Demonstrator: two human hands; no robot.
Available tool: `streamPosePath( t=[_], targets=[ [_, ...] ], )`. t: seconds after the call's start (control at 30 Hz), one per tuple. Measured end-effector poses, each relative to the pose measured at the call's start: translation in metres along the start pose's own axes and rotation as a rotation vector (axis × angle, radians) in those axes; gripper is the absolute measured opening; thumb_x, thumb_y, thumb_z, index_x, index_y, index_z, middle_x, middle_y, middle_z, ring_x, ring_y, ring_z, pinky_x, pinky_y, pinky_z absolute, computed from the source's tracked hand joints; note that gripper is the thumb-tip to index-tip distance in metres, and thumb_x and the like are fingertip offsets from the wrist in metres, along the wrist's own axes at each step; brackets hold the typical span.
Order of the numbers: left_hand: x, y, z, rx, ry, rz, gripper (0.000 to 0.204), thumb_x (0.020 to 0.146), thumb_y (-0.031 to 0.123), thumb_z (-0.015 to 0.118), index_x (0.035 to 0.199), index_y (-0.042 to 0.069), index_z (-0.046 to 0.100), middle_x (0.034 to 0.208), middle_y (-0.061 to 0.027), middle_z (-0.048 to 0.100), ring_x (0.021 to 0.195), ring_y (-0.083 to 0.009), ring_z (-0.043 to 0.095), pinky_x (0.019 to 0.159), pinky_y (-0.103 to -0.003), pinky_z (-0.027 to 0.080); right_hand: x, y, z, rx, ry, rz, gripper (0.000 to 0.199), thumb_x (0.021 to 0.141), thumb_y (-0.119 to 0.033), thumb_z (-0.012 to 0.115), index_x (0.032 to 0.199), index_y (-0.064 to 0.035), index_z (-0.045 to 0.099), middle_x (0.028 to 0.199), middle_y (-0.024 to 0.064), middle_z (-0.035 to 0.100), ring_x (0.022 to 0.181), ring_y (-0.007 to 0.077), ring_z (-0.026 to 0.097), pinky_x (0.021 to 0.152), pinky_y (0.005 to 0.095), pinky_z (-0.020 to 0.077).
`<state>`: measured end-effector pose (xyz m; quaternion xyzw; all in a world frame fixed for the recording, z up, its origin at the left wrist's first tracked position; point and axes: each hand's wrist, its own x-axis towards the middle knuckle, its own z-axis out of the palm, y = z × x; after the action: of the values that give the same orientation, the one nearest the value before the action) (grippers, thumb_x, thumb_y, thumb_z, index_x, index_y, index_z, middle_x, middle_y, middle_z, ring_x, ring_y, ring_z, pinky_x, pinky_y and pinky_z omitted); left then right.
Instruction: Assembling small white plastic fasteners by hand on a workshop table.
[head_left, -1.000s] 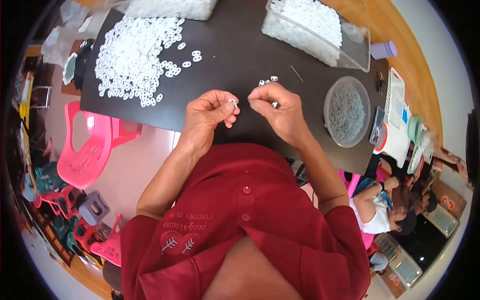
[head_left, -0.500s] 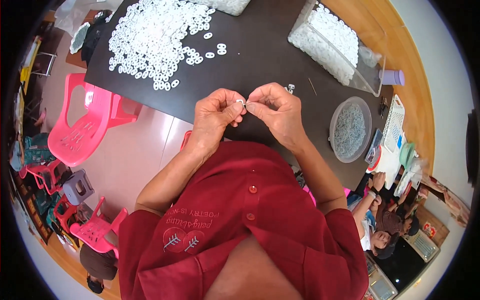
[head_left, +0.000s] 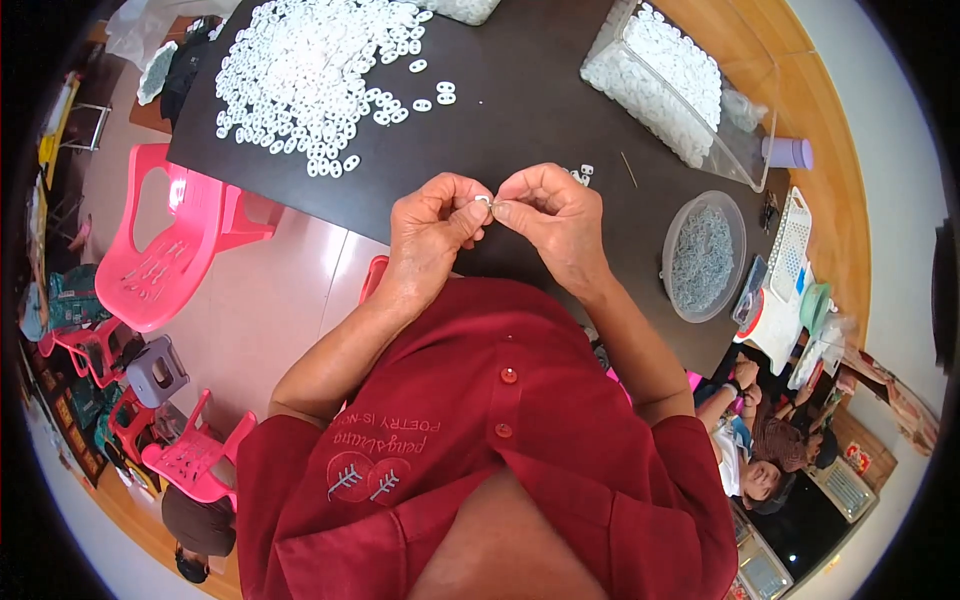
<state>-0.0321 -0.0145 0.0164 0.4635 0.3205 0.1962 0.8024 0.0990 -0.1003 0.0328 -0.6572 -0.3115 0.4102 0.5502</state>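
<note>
Over the near edge of the dark table (head_left: 520, 110), my two hands meet fingertip to fingertip. My left hand (head_left: 428, 225) pinches a small white plastic piece (head_left: 483, 199) between thumb and forefinger. My right hand (head_left: 560, 222) is closed in a pinch right against that piece, on something small and metallic-looking whose kind I cannot make out. Just beyond the right hand lie a few white two-holed pieces (head_left: 585, 170) and a thin metal rod (head_left: 628, 169). To the right, a clear round tub (head_left: 740, 240) holds many small grey metal parts.
A large heap of white two-holed oval pieces (head_left: 300, 70) covers the table's far left. At the far right stands a clear bin (head_left: 740, 165) of white pieces, beside a purple cup (head_left: 790, 153). Pink chairs (head_left: 165, 265) stand at left; other people (head_left: 765, 460) sit at lower right.
Both hands stay together in nearly the same place, with only slight finger movement at the white piece. The view has shifted slightly. At lower right, another person's hand has moved.
</note>
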Motion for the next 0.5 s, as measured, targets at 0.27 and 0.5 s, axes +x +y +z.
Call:
streamPosePath(
  t=[0.27,0.5],
  targets=[
    [-0.004,-0.010,0.002,0.212,0.089,0.147,0.008,0.087,0.010,0.059,0.089,0.002,0.060,0.074,0.0014,0.057,0.064,-0.0045,0.049,0.056,-0.018,0.041,0.002,0.008,0.007,0.015,0.023,0.010,0.011,0.077,0.006,0.063,0.084,0.0010,0.058,0.078,0.0029,0.061,0.071,0.0061,0.057,0.064,0.0194,0.0475],
    [0.004,-0.011,-0.005,0.096,0.127,-0.006,0.008,0.086,0.007,0.059,0.089,0.000,0.061,0.075,-0.0017,0.060,0.063,-0.0069,0.053,0.054,-0.020,0.043,0.004,0.018,0.012,0.067,0.049,0.014,0.009,0.079,0.007,0.061,0.086,0.0022,0.058,0.079,0.0042,0.062,0.073,0.0077,0.058,0.067,0.0202,0.0484]
  ],
)
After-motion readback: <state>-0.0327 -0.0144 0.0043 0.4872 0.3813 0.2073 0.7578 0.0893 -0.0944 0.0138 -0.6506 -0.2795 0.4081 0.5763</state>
